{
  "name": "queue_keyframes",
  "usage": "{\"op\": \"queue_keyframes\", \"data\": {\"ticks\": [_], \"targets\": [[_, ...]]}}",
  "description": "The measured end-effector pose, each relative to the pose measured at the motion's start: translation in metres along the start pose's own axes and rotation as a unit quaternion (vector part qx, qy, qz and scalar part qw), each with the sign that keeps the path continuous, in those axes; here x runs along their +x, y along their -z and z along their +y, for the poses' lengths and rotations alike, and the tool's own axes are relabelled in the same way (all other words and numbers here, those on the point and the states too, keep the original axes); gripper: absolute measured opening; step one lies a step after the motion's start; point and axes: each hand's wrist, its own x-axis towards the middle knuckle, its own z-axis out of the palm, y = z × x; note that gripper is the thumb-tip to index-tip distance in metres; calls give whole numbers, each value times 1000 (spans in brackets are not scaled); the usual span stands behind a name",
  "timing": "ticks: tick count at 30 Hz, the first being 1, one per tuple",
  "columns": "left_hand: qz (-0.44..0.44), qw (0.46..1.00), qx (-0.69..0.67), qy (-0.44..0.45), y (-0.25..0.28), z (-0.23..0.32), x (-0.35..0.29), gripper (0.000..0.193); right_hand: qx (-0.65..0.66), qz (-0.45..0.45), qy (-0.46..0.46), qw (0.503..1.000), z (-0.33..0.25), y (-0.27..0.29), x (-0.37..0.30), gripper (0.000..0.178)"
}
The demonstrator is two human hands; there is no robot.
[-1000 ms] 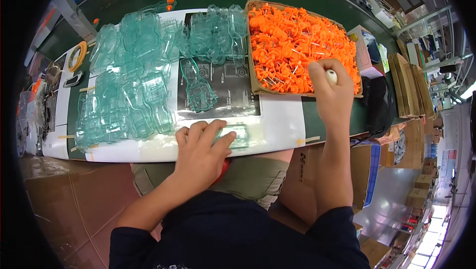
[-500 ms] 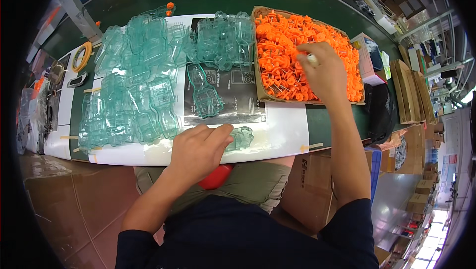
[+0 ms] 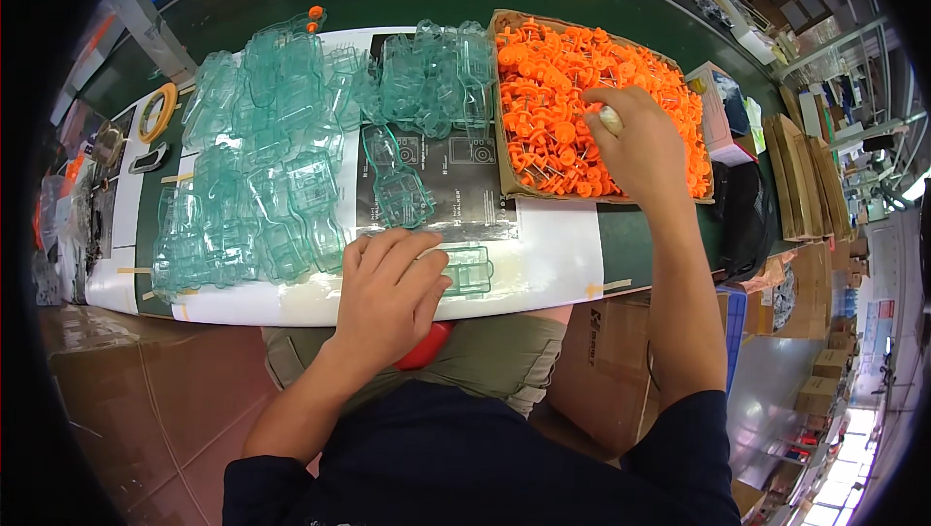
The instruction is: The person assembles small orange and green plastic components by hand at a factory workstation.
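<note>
Two-handed deal here: got the left hand [image 3: 393, 279] over the left end of a clear green plastic shell [image 3: 469, 270] near the surface's [image 3: 626, 250] front edge, right hand [image 3: 638, 143] above a box [image 3: 524, 192] of orange pins [image 3: 562, 75], and honestly can't tell either grip, clenched or loose.

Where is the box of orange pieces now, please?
In the head view, the cardboard box sits right of the clear green plastic shells, with the right hand over it.
</note>
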Motion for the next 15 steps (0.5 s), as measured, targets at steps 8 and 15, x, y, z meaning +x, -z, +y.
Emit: {"op": "queue_keyframes", "data": {"ticks": [8,15], "targets": [[-24,1000,-4,-20,6,6,-1,24,-152,-105,199,962,-6,10,37,19],[-23,999,-19,-17,21,9,7,28,33,-63,89,993,-6,24,29,15]]}}
